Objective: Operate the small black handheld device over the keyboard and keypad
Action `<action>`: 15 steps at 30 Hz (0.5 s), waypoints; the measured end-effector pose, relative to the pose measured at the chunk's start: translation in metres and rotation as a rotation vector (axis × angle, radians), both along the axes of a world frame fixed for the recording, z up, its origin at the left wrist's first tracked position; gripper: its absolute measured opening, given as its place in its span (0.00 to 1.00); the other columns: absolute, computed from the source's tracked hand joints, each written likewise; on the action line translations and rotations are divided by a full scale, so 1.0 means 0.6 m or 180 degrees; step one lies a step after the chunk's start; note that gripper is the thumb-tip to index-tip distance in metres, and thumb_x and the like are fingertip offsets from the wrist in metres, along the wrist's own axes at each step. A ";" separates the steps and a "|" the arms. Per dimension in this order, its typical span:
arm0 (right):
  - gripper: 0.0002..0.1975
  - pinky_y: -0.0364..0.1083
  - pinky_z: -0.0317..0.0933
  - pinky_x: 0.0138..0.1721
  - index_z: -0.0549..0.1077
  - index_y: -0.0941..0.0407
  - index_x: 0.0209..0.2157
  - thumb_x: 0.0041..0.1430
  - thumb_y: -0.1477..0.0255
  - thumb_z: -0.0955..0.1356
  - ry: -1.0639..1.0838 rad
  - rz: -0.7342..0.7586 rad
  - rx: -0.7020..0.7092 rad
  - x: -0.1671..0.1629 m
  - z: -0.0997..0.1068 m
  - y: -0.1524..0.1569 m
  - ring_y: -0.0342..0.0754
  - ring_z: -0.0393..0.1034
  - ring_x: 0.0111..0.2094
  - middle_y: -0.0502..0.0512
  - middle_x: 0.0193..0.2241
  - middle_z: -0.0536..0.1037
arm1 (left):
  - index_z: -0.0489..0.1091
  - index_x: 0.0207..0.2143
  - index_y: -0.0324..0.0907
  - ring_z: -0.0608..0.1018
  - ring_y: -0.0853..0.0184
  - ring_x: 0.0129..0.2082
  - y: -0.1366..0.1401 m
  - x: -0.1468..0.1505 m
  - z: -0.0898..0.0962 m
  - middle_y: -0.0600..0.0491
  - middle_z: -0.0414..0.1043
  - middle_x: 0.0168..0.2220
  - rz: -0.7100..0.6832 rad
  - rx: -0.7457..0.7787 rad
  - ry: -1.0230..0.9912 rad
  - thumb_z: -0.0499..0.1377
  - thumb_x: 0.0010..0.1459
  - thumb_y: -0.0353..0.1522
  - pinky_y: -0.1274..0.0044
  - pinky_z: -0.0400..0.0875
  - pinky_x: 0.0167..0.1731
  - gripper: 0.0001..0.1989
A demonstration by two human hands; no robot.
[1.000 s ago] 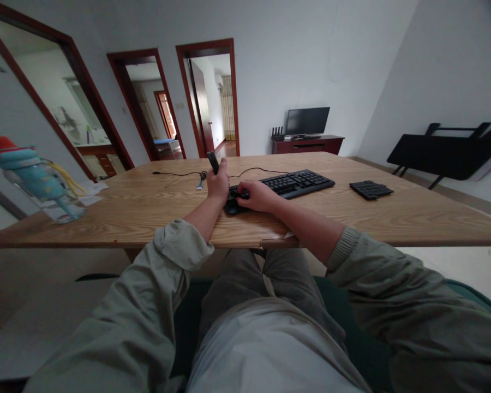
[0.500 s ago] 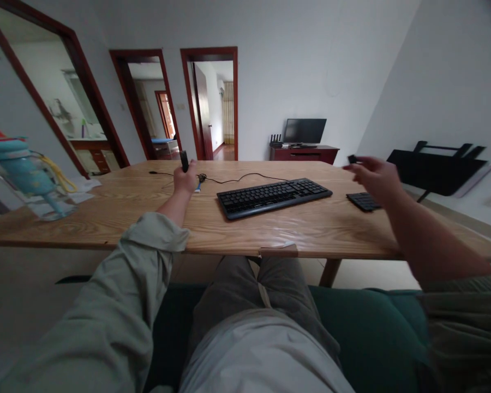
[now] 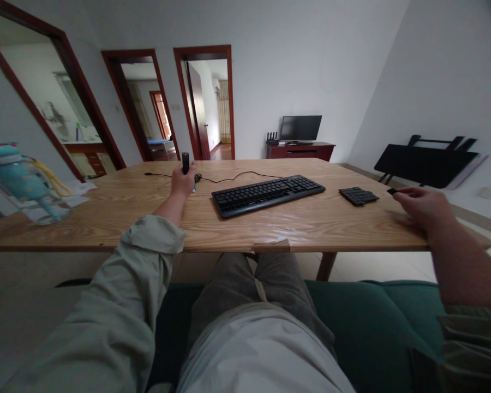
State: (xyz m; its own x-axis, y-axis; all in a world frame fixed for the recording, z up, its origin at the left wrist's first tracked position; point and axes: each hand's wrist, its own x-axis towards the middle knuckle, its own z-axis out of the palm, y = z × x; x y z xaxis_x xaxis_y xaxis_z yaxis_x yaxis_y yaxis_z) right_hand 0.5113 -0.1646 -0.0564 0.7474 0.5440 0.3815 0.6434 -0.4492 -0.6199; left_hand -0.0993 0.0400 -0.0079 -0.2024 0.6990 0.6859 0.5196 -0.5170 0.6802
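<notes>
On the table lies a black keyboard (image 3: 268,195), slightly slanted, its cable running off behind it. To the right of it, a flat patch of black keycaps (image 3: 357,195) is laid close together. My right hand (image 3: 424,207) is beyond that patch, low over the table's right side, pinching a small black keycap (image 3: 391,191) between thumb and fingertips. My left hand (image 3: 182,183) is closed around a short black stick-shaped tool (image 3: 185,162), held upright left of the keyboard; its lower part is hidden in the fist.
A coiled black cable (image 3: 198,178) and a small blue-tipped piece lie behind my left hand. At the far left stands a light-blue bottle (image 3: 28,177) with a yellow strap, near white papers (image 3: 79,191). Brown tape (image 3: 272,246) covers part of the table's front edge.
My right hand has moved right and down with the keycap, past the patch of keycaps, which now shows fully. My left hand stays nearly still. The view has shifted slightly to the right.
</notes>
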 end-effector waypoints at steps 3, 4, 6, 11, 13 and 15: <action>0.17 0.48 0.59 0.31 0.79 0.55 0.40 0.48 0.63 0.71 -0.0037 0.0031 -0.0140 -0.008 0.006 -0.002 0.48 0.67 0.27 0.54 0.29 0.75 | 0.60 0.19 0.42 0.64 0.69 0.23 0.000 -0.001 0.000 0.55 0.61 0.19 0.0011 -0.0015 0.0089 0.56 0.59 0.46 0.75 0.54 0.25 0.22; 0.17 0.49 0.60 0.32 0.79 0.55 0.40 0.47 0.65 0.71 -0.0057 0.0061 -0.0211 -0.013 0.009 -0.004 0.49 0.67 0.28 0.55 0.29 0.76 | 0.61 0.19 0.42 0.64 0.69 0.23 0.000 -0.002 -0.001 0.55 0.61 0.19 0.0015 -0.0048 0.0122 0.56 0.59 0.46 0.75 0.54 0.25 0.22; 0.16 0.49 0.60 0.34 0.79 0.55 0.41 0.48 0.67 0.72 -0.0073 0.0146 -0.0375 -0.024 0.014 -0.009 0.49 0.68 0.28 0.57 0.30 0.77 | 0.61 0.20 0.42 0.65 0.69 0.24 0.000 -0.002 -0.001 0.55 0.61 0.20 0.0014 -0.0102 0.0182 0.56 0.60 0.45 0.75 0.54 0.25 0.21; 0.17 0.50 0.59 0.34 0.79 0.54 0.43 0.50 0.66 0.72 -0.0162 0.0259 -0.0778 -0.037 0.022 -0.014 0.51 0.67 0.28 0.61 0.31 0.78 | 0.61 0.20 0.42 0.64 0.69 0.24 -0.003 -0.001 0.001 0.56 0.60 0.20 -0.0011 -0.0141 0.0238 0.56 0.60 0.44 0.75 0.54 0.26 0.20; 0.16 0.50 0.59 0.34 0.80 0.54 0.42 0.49 0.66 0.72 -0.0276 0.0267 -0.0897 -0.034 0.021 -0.012 0.51 0.67 0.28 0.62 0.33 0.78 | 0.60 0.20 0.42 0.63 0.70 0.24 -0.005 0.000 0.003 0.56 0.59 0.20 -0.0004 -0.0168 0.0246 0.56 0.60 0.43 0.75 0.53 0.26 0.20; 0.14 0.50 0.59 0.33 0.81 0.54 0.38 0.47 0.67 0.73 -0.0434 0.0280 -0.0819 -0.028 0.018 -0.008 0.51 0.66 0.26 0.62 0.33 0.78 | 0.58 0.19 0.42 0.62 0.70 0.23 -0.008 0.001 0.004 0.57 0.56 0.19 0.0025 -0.0197 0.0275 0.57 0.60 0.42 0.75 0.53 0.26 0.21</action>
State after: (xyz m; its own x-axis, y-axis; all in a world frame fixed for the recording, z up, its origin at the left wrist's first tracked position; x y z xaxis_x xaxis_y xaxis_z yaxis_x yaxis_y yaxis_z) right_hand 0.4945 -0.1694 -0.0453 0.6445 0.6961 0.3163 0.7563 -0.5193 -0.3980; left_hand -0.0990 0.0351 -0.0055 -0.1501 0.7391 0.6566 0.5815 -0.4711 0.6632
